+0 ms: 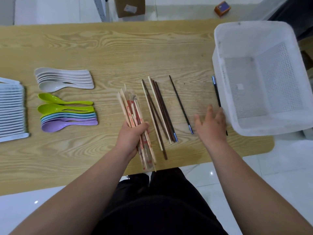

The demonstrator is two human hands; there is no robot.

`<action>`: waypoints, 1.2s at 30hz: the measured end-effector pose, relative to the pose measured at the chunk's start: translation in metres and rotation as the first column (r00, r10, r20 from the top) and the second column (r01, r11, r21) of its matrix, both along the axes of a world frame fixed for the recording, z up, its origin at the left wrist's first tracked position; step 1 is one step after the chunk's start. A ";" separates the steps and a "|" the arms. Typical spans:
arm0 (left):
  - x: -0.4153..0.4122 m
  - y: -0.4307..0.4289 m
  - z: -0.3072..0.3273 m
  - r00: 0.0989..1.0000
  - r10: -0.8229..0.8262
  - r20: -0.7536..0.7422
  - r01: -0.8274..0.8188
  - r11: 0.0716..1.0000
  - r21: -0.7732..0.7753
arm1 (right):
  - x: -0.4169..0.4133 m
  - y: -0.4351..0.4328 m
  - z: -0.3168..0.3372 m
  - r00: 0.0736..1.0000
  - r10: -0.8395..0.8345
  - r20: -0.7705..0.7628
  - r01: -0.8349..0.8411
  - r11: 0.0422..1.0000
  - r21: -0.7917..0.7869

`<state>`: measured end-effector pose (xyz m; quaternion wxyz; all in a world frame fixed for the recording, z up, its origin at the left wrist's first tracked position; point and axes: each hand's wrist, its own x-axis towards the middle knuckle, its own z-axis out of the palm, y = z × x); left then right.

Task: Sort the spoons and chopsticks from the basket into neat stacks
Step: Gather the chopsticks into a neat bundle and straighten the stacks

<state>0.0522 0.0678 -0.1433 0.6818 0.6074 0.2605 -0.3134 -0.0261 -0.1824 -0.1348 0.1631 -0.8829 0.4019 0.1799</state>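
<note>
Gripping a bundle of pale wrapped chopsticks [130, 106], the left grip [130, 138] has its fingers curled round the lower half; the palm hides the middle of the bundle, and its near ends stick out past the tabletop [118, 48] edge. The red print on the wrappers is too blurred to read.

The right grip [211, 122] is wide, fingers spread and holding nothing, just beside the white basket [271, 122]. A dark chopstick with a blue end [216, 92] lies along the basket's left wall. The right grip covers its lower part, and whether a fingertip touches it cannot be told.

Between the two grips lies a loose row of brown and pale chopsticks [159, 112], overlapping so that their count is unclear. A single dark chopstick [180, 104] lies apart, to their right.

The basket sits at the right end of the tabletop, its right side cut off by the frame. The mesh floor that shows holds no cutlery.

To the left are nested white spoons [64, 78], two green spoons [64, 106], then blue spoons [67, 116] tucked under purple spoons [67, 123]. At the far left edge a stack of white pieces [11, 109] is cut off and hard to identify
</note>
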 end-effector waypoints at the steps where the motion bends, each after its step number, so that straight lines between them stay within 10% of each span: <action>1: 0.000 -0.003 0.000 1.000 0.000 0.000 0.000 1.000 0.002 | 0.000 -0.003 -0.001 1.000 0.014 0.005 -0.014 1.000 -0.004; 14: 0.010 -0.013 -0.006 0.998 -0.060 0.006 0.060 0.998 0.024 | 0.004 -0.020 -0.019 0.985 0.060 0.161 -0.045 0.994 -0.096; 26: 0.012 -0.004 -0.014 0.998 -0.064 0.002 0.063 0.992 0.113 | 0.020 0.020 -0.015 0.935 0.159 0.317 -0.212 0.967 0.141; 36: 0.019 -0.001 -0.013 0.999 -0.033 0.035 0.028 0.988 0.151 | 0.056 0.094 -0.005 0.949 0.314 0.034 -0.316 0.948 0.044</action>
